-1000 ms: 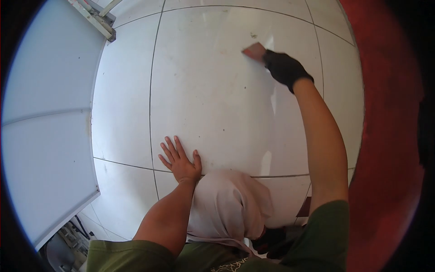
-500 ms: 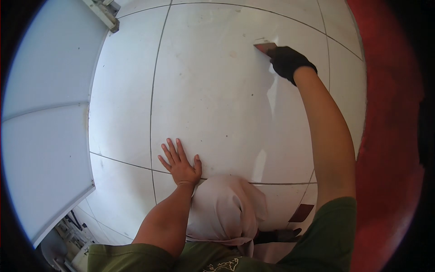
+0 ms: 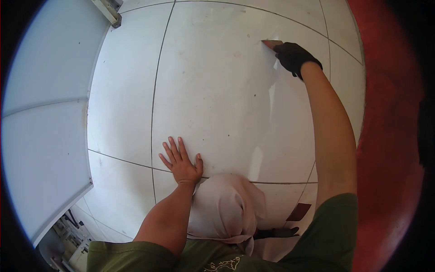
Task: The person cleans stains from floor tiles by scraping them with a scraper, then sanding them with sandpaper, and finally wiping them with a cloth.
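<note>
My left hand [image 3: 183, 168] is bare and lies flat on the white floor tile [image 3: 208, 109], fingers spread, close to a grout line. Farther out to the right, my right hand [image 3: 297, 60] wears a black glove and is closed around a flat scraper [image 3: 273, 44]. The scraper's blade points left, low against the tile, and its edge appears to touch the surface. Gloved fingers hide its handle. Small dark specks and faint stains dot the tile.
A red floor strip [image 3: 385, 149] runs along the right side. White panels [image 3: 45, 149] stand at the left, with a metal leg [image 3: 108, 13] at the top left. My cloth-covered knee [image 3: 222, 204] is at the bottom centre, near a dark red patch [image 3: 300, 212].
My right hand and the scraper have shifted slightly right and farther away over the tile. My left hand stays planted. The view has moved a little.
</note>
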Demonstrator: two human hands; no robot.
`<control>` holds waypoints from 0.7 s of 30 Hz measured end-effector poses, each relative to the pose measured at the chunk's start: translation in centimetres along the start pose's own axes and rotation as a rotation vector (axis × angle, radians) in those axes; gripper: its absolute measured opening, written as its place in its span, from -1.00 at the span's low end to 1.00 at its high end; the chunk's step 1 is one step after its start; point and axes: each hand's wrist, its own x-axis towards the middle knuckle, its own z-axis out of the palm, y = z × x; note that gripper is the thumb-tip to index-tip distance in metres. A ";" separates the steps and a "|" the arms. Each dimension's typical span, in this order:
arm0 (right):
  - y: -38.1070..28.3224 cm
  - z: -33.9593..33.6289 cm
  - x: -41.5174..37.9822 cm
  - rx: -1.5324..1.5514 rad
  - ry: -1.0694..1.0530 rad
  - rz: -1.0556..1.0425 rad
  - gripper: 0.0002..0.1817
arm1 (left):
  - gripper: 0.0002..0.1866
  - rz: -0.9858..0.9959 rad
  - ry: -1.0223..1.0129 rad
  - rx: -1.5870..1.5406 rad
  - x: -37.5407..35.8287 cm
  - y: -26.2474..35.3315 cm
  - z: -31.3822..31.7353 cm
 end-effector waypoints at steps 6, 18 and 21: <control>-1.4 -1.0 0.5 -0.202 -0.195 -0.029 -0.71 | -0.22 -0.013 -0.013 0.006 -0.1 -0.2 0.2; -3.3 -2.7 0.5 0.114 -0.232 0.259 -0.60 | -0.19 -0.008 0.000 -0.046 -0.1 -0.2 0.3; -2.7 -2.0 0.4 -0.010 -0.232 0.112 -0.62 | -0.20 -0.001 0.000 -0.045 -0.1 -0.1 0.3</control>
